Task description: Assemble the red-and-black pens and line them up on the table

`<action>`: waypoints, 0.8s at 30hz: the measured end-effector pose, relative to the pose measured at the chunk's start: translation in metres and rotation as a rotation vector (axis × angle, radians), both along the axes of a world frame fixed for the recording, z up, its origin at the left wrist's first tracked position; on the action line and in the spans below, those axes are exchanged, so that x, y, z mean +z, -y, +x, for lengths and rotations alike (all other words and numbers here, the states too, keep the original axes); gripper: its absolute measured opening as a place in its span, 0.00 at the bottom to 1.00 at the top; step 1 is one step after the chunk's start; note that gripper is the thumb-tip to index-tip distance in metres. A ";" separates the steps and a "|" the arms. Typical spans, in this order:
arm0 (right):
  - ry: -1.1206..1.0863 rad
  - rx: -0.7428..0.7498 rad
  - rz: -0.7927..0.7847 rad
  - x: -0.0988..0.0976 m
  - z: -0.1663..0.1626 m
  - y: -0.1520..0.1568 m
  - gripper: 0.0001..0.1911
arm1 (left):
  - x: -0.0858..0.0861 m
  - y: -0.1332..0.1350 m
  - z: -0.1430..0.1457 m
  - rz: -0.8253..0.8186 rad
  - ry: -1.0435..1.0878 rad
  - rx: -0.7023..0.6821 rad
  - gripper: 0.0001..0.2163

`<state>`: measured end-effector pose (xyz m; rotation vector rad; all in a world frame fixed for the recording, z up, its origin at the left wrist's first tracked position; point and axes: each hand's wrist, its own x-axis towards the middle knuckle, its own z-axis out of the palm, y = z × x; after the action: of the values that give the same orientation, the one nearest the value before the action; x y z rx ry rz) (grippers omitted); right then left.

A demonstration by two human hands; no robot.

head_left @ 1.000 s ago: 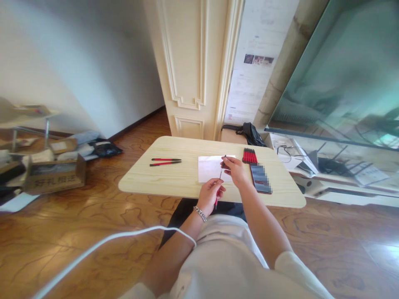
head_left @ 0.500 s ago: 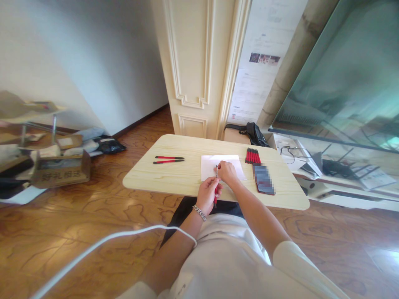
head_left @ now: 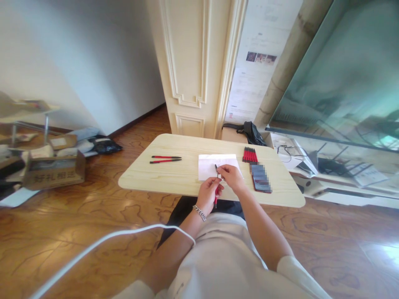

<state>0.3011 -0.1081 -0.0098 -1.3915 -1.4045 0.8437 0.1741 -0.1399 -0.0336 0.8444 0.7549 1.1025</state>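
Observation:
My left hand (head_left: 209,192) is closed around a red pen barrel (head_left: 215,201), whose lower end sticks out below the fingers. Just above it, my right hand (head_left: 230,175) pinches a small black pen tip (head_left: 216,166). Between the two hands a thin pale stretch shows, apparently the refill; the fingers partly cover it. Both hands are over the near part of a white paper sheet (head_left: 205,164). Two red and black pens (head_left: 166,161) lie to the left, and several more in a row (head_left: 250,155) lie to the right.
A phone with a blurred screen (head_left: 261,177) lies on the light wooden table (head_left: 140,176), right of the paper. A white cable (head_left: 124,232) runs across at lower left. Cardboard boxes (head_left: 54,170) and parcels are on the floor at left; a black bag (head_left: 250,133) sits behind the table.
My right fingers have shifted slightly, and the black tip shows more plainly above them. The left hand keeps its grip on the barrel. The whole view has shifted a little.

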 end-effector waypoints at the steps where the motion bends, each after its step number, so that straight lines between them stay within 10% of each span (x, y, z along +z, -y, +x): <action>1: 0.007 -0.035 0.003 0.002 0.003 -0.005 0.17 | 0.000 0.001 0.000 -0.001 -0.009 -0.009 0.15; 12: 0.869 -0.204 -0.204 -0.003 0.023 -0.040 0.16 | -0.001 0.000 -0.002 -0.011 -0.021 -0.020 0.14; 19: 0.839 -0.233 -0.208 -0.001 0.018 -0.039 0.17 | 0.001 -0.001 -0.002 -0.019 0.005 -0.011 0.15; 24: 0.395 -0.131 -0.055 0.002 0.016 -0.008 0.21 | 0.003 -0.001 -0.003 -0.001 0.016 -0.027 0.15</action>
<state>0.3174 -0.1003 -0.0078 -1.7401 -1.5703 0.5437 0.1714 -0.1386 -0.0309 0.8421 0.7286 1.0840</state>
